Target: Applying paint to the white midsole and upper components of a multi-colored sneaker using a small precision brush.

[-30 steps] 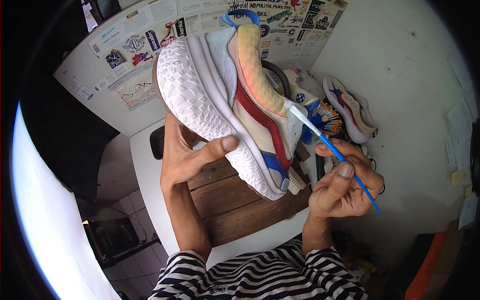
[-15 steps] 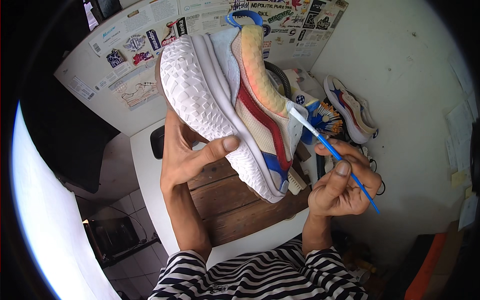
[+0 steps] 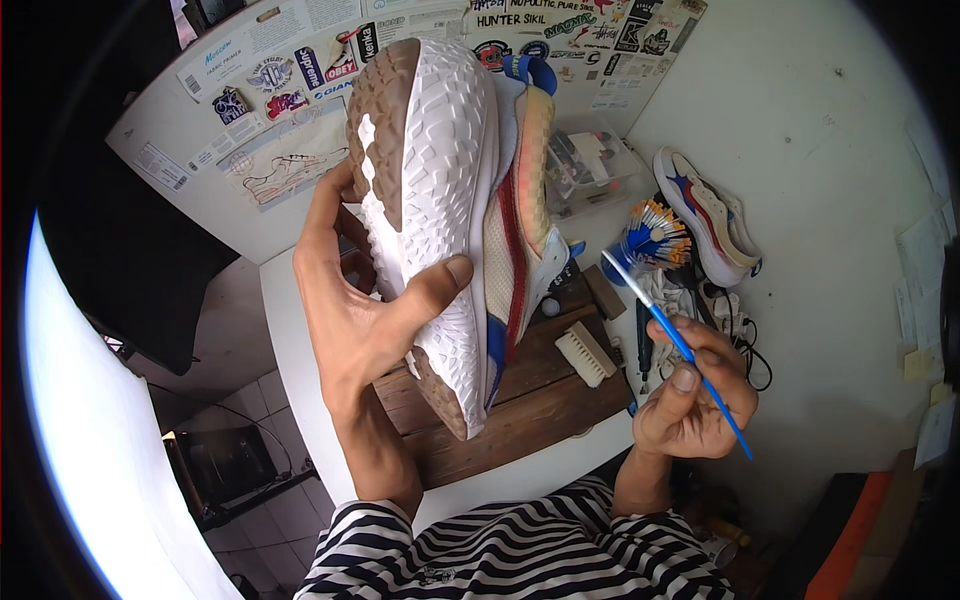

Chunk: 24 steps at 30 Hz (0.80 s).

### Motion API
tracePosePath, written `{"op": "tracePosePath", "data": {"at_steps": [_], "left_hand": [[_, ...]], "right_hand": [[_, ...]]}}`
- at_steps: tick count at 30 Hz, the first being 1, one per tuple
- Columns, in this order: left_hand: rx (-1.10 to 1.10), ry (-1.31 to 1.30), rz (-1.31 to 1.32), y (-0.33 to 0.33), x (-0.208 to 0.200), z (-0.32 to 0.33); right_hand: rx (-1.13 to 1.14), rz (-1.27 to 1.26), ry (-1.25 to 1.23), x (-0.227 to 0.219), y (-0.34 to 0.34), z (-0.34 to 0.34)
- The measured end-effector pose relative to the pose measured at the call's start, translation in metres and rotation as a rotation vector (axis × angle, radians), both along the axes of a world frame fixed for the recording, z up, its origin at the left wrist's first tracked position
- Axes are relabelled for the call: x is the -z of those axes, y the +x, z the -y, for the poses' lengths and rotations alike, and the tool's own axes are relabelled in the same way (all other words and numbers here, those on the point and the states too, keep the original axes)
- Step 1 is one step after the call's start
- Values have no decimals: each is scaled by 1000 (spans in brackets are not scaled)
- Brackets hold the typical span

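Observation:
My left hand (image 3: 375, 310) grips a sneaker (image 3: 440, 170) by its sole, thumb pressed on the white textured sidewall and fingers behind. The shoe is held up on end, with its sole partly turned toward me; white and brown patches of tread show. Its upper has cream mesh, a red stripe, blue panels, a pale yellow-orange section and a blue pull loop at the top. In my right hand (image 3: 697, 395) a thin blue paintbrush (image 3: 675, 345) is pinched between thumb and fingers. The whitish brush tip points up and left, apart from the shoe.
Beneath lies a wooden board (image 3: 520, 410) on a white table, with a scrubbing brush (image 3: 587, 354) on it. Behind stand a blue holder of brushes (image 3: 655, 235), a clear plastic box (image 3: 590, 165) and another sneaker (image 3: 705, 215). Cables (image 3: 750, 350) lie at the right. A stickered panel (image 3: 290, 130) rises at the back.
The sneaker has rotated, so more of its sole faces me and less of the upper shows. The paintbrush has come away from the shoe, as my right hand moved slightly right and down.

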<state>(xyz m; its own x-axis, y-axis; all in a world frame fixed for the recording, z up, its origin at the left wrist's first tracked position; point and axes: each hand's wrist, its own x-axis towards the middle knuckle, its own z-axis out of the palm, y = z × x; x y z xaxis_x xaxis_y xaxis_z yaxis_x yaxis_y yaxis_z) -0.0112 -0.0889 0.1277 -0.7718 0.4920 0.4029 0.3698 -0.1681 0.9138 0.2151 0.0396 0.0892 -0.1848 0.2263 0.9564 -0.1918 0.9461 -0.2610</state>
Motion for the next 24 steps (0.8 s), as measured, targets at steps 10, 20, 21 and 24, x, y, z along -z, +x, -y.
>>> {"op": "tracePosePath", "data": {"at_steps": [10, 20, 21, 24], "left_hand": [[-30, -79, -35, -1, 0, 5], [14, -53, -15, -3, 4, 2], [6, -54, 1, -1, 3, 2], [6, -50, 20, -1, 3, 2]], "right_hand": [[-75, 159, 4, 12, 1, 10], [-62, 120, -2, 20, -9, 7], [-61, 121, -3, 20, -8, 8], [-66, 133, -10, 18, -6, 8]]}}
